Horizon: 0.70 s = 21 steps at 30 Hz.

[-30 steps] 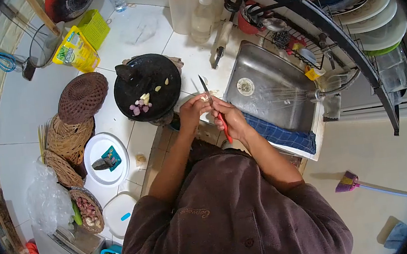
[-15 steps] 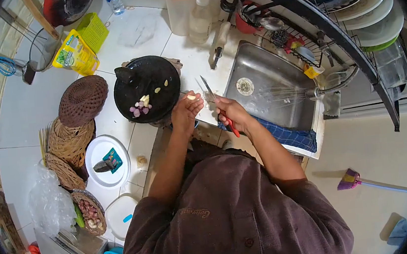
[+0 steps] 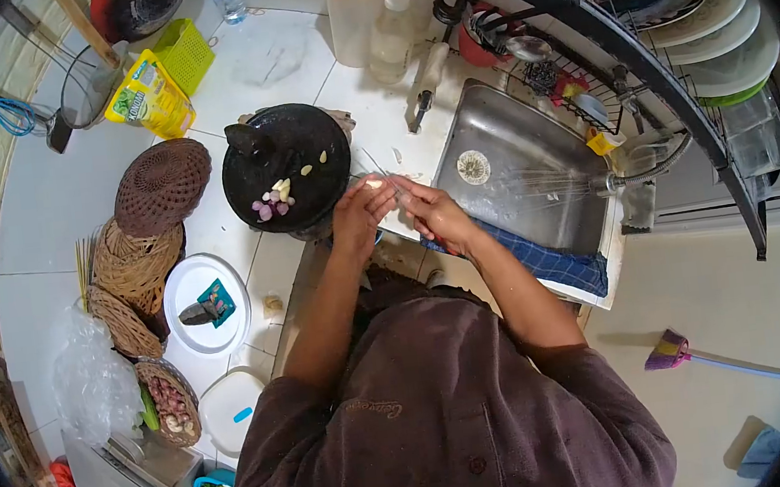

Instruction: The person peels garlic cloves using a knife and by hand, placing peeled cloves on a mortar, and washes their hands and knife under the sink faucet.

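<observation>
My left hand (image 3: 361, 213) holds a pale garlic clove (image 3: 374, 184) at its fingertips, between the stone mortar and the sink. Against it, my right hand (image 3: 437, 217) is closed round the red-handled knife (image 3: 452, 247); the blade is blurred near the left fingers. To the left stands the black stone mortar (image 3: 303, 140), with peeled shallots (image 3: 265, 211), garlic cloves (image 3: 282, 189) and the stone pestle (image 3: 249, 138) in it. Bits of peel (image 3: 397, 155) lie on the white tiles beyond my hands.
At the right is the metal sink (image 3: 530, 124) with running water and a blue cloth (image 3: 543, 251) on its front edge. A dish rack (image 3: 680, 108) arches above it. Left are a white plate (image 3: 183, 334), woven baskets (image 3: 135, 261) and a basket of shallots (image 3: 171, 400).
The knife has tilted towards the left hand, and both hands have come together again around the clove after being apart half a second ago.
</observation>
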Tool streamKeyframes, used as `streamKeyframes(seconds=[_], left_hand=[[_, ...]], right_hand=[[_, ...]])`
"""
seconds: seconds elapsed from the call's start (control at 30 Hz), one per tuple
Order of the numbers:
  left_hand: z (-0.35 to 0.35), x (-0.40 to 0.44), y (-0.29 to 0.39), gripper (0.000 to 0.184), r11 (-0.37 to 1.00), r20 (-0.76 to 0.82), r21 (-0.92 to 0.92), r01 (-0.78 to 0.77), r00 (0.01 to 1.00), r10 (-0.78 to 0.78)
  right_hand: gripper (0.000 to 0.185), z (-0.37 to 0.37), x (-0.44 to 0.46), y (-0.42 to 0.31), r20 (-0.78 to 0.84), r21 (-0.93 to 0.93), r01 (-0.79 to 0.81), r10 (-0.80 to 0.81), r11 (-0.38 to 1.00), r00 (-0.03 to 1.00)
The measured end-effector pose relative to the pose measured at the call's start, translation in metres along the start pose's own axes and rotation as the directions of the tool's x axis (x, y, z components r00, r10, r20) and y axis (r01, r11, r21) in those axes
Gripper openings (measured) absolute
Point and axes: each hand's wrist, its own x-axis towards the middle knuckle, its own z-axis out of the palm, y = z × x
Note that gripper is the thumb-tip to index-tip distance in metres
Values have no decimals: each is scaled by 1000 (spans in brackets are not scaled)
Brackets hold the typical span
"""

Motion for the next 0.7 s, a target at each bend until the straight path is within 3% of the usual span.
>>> streamKeyframes(seconds=[0.1,0.4,0.5,0.6,0.7], left_hand=[[7,-3,2,27,999,-8,42,3,1000,-3],[9,3,-7,25,999,32,11,-31,999,30],[6,4,-10,25,999,78,-25,-21,997,23],[8,2,-8,25,999,70,-42,-35,997,38],[7,5,-10,27,998,52,-37,-49,997,51]], right_hand=[[45,5,-5,1,31,136,-16,12,991,999],[48,4,-5,2,54,230,-44,32,972,998],[48,-3,1,11,70,368,-70,48,927,996],[48,2,-3,7,7,197,-37,36,980,999],[48,6,-6,1,29,194,-9,3,981,1000]])
